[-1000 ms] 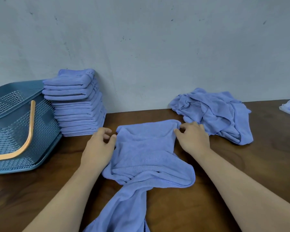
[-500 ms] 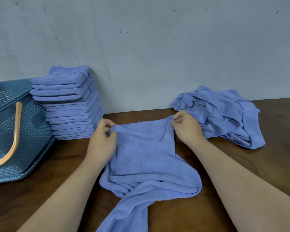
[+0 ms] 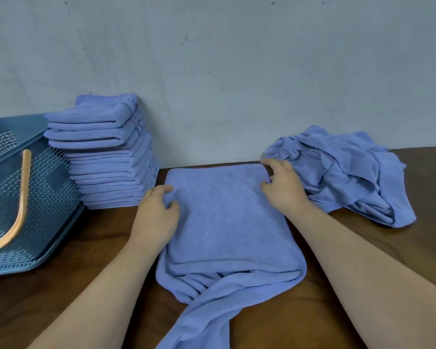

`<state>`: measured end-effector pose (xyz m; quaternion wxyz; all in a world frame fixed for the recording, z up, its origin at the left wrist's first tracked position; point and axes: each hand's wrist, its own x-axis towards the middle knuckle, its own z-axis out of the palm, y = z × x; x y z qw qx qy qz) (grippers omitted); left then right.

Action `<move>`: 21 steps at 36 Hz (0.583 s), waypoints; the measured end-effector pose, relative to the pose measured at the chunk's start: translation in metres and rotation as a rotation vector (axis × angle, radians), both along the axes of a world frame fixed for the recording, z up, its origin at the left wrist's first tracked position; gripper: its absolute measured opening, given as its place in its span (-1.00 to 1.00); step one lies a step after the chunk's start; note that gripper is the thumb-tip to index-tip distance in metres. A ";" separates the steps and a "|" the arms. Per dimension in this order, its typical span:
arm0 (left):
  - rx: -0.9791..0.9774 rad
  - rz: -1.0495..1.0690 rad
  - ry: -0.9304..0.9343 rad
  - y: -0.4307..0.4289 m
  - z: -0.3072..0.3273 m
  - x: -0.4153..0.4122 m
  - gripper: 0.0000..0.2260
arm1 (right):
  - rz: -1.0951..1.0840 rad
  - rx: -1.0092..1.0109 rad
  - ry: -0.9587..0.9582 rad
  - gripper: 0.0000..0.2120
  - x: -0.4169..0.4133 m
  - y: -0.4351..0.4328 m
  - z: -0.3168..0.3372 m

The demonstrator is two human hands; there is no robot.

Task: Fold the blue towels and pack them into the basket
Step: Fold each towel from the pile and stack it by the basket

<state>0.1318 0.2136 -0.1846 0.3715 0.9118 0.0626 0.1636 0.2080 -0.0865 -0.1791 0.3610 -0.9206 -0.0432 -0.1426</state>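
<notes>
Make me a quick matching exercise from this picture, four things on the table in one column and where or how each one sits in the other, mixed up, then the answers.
Things:
1. basket
2. folded stack
3. crumpled pile
4. flat towel

States:
A. loose heap, right side by the wall
B. spread under both hands, one end trailing toward the table's near edge
C. far left, tipped on its side, orange handle
D. neat layers against the wall

Pairs: 1-C, 2-D, 3-A, 4-B
</notes>
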 end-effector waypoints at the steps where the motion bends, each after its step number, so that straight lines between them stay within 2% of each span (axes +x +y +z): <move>1: -0.011 0.004 0.000 0.001 -0.001 -0.001 -0.60 | 0.005 -0.034 -0.002 -0.52 -0.002 0.001 -0.003; 4: 0.026 -0.018 -0.027 -0.001 -0.002 -0.001 -0.63 | -0.022 -0.172 -0.031 -0.50 -0.011 0.001 -0.006; 7: 0.042 -0.030 -0.035 -0.001 -0.001 -0.002 -0.66 | 0.010 -0.188 -0.113 -0.60 -0.020 0.002 -0.001; 11: 0.021 -0.031 -0.038 0.001 0.000 -0.003 -0.66 | 0.167 -0.218 -0.007 -0.69 -0.040 0.002 -0.001; 15: -0.014 -0.038 -0.037 0.004 -0.002 -0.001 -0.63 | 0.230 -0.472 0.109 -0.41 -0.048 0.001 -0.018; 18: -0.093 -0.045 -0.022 0.008 -0.005 0.004 -0.66 | 0.230 -0.506 0.187 -0.33 -0.035 -0.002 -0.017; 21: -0.254 -0.032 -0.014 0.012 -0.004 0.007 -0.72 | 0.237 -0.528 0.221 -0.30 -0.022 -0.003 -0.014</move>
